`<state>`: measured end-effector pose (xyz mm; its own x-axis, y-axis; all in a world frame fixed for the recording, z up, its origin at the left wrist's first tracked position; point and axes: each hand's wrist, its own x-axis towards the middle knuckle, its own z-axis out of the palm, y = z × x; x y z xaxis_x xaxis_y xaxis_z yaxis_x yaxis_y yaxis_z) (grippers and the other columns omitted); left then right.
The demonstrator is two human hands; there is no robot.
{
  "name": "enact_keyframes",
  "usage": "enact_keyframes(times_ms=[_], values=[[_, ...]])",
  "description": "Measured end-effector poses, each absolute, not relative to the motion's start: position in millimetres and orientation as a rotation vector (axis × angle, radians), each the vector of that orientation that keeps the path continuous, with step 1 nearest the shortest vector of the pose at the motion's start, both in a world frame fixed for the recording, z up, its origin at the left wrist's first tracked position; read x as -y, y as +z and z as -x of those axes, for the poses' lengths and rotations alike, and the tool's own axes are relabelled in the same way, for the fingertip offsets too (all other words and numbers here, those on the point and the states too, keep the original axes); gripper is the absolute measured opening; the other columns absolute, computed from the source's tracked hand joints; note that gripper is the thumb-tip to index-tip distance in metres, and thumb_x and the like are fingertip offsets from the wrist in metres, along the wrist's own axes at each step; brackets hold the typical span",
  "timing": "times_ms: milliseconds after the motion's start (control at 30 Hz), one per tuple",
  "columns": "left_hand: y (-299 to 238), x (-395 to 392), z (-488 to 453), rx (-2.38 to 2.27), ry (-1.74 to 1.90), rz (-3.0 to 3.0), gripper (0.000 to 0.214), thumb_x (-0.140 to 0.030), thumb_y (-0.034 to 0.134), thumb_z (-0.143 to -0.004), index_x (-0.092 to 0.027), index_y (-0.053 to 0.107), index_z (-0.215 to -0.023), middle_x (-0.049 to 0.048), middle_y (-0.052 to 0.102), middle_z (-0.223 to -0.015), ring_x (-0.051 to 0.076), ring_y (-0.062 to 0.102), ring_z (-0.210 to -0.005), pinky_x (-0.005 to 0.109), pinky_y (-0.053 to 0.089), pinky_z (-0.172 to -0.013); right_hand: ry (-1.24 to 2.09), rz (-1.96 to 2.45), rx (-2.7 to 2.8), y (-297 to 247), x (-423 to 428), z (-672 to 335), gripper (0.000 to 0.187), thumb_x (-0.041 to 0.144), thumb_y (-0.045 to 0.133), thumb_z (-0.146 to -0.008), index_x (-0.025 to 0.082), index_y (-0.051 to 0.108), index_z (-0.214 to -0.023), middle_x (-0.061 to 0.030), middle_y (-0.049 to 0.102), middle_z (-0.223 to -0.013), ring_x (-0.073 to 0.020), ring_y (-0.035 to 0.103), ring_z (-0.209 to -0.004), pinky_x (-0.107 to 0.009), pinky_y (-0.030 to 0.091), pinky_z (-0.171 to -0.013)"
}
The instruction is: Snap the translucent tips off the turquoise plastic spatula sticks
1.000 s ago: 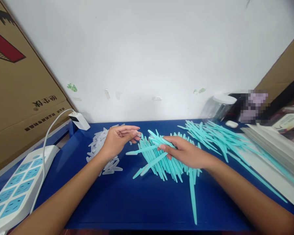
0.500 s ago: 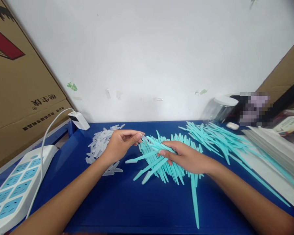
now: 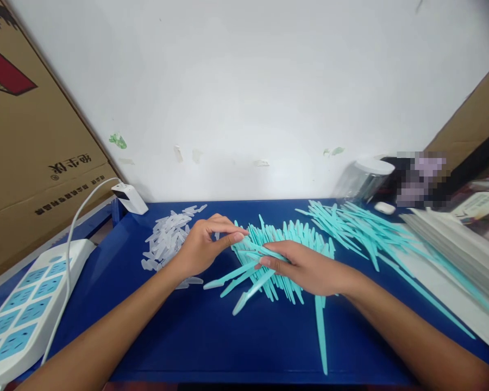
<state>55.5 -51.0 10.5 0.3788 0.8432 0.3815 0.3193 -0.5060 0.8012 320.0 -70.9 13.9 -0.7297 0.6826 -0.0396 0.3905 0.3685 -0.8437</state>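
My right hand [image 3: 305,265] is closed around a small bunch of turquoise eyebrow razors [image 3: 240,272], which fan out to the left, some with clear caps over their blades. At the upper end of that bunch, my left hand [image 3: 209,241] pinches with thumb and fingertips at what looks like a clear cap on one razor's tip; the fingers partly hide it. Under and behind my right hand spreads a pile of turquoise razors [image 3: 285,285]. Left of it, partly behind my left hand, lies a heap of loose clear plastic caps [image 3: 165,239].
More turquoise razors [image 3: 358,231] lie at the back right, some across a stack of papers [image 3: 448,255]. One razor [image 3: 321,336] points toward the front edge. A power strip [image 3: 28,304], white cable and white device [image 3: 129,199] stand left. A lidded jar [image 3: 367,182] is by the wall.
The left fingertips have moved slightly right and down onto the razor's tip. The bunch in my right hand has shifted slightly down and left. The view has moved a little.
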Motion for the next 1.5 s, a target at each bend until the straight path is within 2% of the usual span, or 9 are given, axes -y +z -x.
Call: enact_keyframes(times_ms=[167, 267, 567, 700, 833, 1000, 1233, 1367, 1500], values=[[10.9, 59.8, -62.5, -0.940, 0.975, -2.014, 0.015, -0.038, 0.076, -0.095, -0.028, 0.087, -0.100, 0.0051, 0.077, -0.087, 0.021, 0.062, -0.088, 0.035, 0.049, -0.081, 1.313, 0.910, 2.307, 12.3, 74.9, -313.4, 0.042, 0.057, 0.044, -0.108, 0.022, 0.053, -0.087, 0.0040, 0.037, -0.070, -0.0139, 0.035, -0.062, -0.029, 0.034, -0.060], [9.7, 61.9, -65.7, -0.945, 0.974, -2.009, 0.016, -0.038, 0.076, -0.095, -0.028, 0.086, -0.102, 0.0054, 0.077, -0.090, 0.022, 0.063, -0.089, 0.035, 0.049, -0.081, 1.326, 0.887, 2.300, 12.8, 75.1, -313.2, 0.042, 0.056, 0.046, -0.108, 0.022, 0.047, -0.083, 0.0048, 0.032, -0.069, -0.0133, 0.030, -0.061, -0.028, 0.031, -0.058], [14.2, 42.4, -48.6, -1.176, 1.021, -2.018, 0.032, -0.047, 0.064, -0.101, -0.022, 0.080, -0.113, 0.0063, 0.079, -0.102, 0.021, 0.070, -0.089, 0.033, 0.052, -0.078, 1.196, 0.985, 2.184, 20.7, 68.3, -321.6, 0.043, 0.055, 0.048, -0.108, 0.021, 0.052, -0.082, 0.0033, 0.048, -0.072, -0.0136, 0.046, -0.064, -0.028, 0.040, -0.064], [21.3, 23.0, -15.0, -1.573, 0.739, -2.449, 0.028, -0.041, 0.061, -0.100, -0.020, 0.079, -0.101, 0.0064, 0.074, -0.089, 0.023, 0.065, -0.080, 0.035, 0.047, -0.073, 1.079, 1.075, 2.137, 16.1, 63.2, -325.8, 0.044, 0.058, 0.044, -0.108, 0.021, 0.057, -0.089, 0.0026, 0.051, -0.073, -0.0141, 0.047, -0.063, -0.028, 0.039, -0.061], [19.2, 5.8, 16.4, -1.793, 0.556, -2.589, 0.024, -0.034, 0.061, -0.097, -0.018, 0.075, -0.108, 0.0101, 0.071, -0.098, 0.029, 0.065, -0.093, 0.040, 0.048, -0.080, 1.044, 1.063, 2.112, 13.4, 59.7, -328.8, 0.043, 0.058, 0.047, -0.107, 0.021, 0.056, -0.086, 0.0027, 0.049, -0.073, -0.0142, 0.047, -0.064, -0.029, 0.040, -0.063], [1.1, -4.3, 25.3, -1.536, 0.381, -2.575, 0.028, -0.036, 0.059, -0.098, -0.024, 0.071, -0.120, 0.0115, 0.067, -0.119, 0.033, 0.057, -0.120, 0.044, 0.047, -0.096, 1.033, 1.053, 2.042, 12.1, 57.2, -329.3, 0.045, 0.059, 0.047, -0.106, 0.022, 0.052, -0.083, 0.0028, 0.048, -0.072, -0.0144, 0.045, -0.064, -0.030, 0.039, -0.063], [-13.8, -8.7, 23.9, -1.559, 0.328, -2.545, 0.016, -0.030, 0.054, -0.097, -0.021, 0.064, -0.091, 0.0119, 0.067, -0.096, 0.032, 0.058, -0.098, 0.042, 0.044, -0.083, 0.996, 1.093, 2.085, 11.1, 56.3, -329.3, 0.048, 0.062, 0.045, -0.106, 0.022, 0.051, -0.081, 0.0031, 0.050, -0.072, -0.0132, 0.044, -0.060, -0.029, 0.037, -0.058], [-14.9, -5.7, 14.7, -1.487, 0.419, -2.584, 0.024, -0.035, 0.045, -0.103, -0.021, 0.057, -0.088, 0.0113, 0.065, -0.096, 0.030, 0.056, -0.094, 0.041, 0.043, -0.083, 0.993, 1.093, 2.086, 10.2, 56.0, -329.5, 0.048, 0.063, 0.045, -0.106, 0.021, 0.051, -0.082, 0.0031, 0.051, -0.072, -0.0128, 0.045, -0.059, -0.028, 0.037, -0.057], [-13.4, -0.1, -0.3, -1.471, 0.551, -2.474, 0.025, -0.036, 0.035, -0.107, -0.021, 0.054, -0.098, 0.0078, 0.064, -0.092, 0.025, 0.057, -0.084, 0.037, 0.043, -0.075, 1.020, 1.084, 2.079, 11.1, 55.8, -330.1, 0.049, 0.064, 0.044, -0.106, 0.021, 0.054, -0.084, 0.0026, 0.050, -0.072, -0.0132, 0.044, -0.060, -0.028, 0.037, -0.057]])
